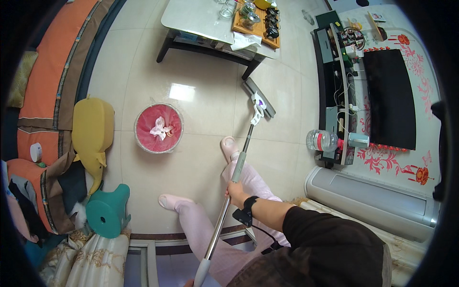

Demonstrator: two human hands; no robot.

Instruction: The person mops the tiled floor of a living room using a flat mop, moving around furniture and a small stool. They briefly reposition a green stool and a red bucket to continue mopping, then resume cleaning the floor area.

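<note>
My right hand [236,192] is closed around the metal pole of a flat floor mop [259,98], just at the lower end of its grey-green grip. The mop's wide head rests on the tiled floor, close to a leg of the coffee table. At the bottom edge of the view, part of my left hand [189,283] shows beside the white upper end of the pole; most of it is cut off, so its grip is unclear. A black strap with a small device and cable is on my right wrist.
A lined waste bin [159,151] stands on the floor. The coffee table [193,16] holds a wooden tea tray [239,25]. Left are a yellow elephant-shaped seat [93,125], a green stool [107,210] and a sofa [46,79]. Right are a TV cabinet [324,97], a large bottle [322,140] and a grey-silver appliance [369,201].
</note>
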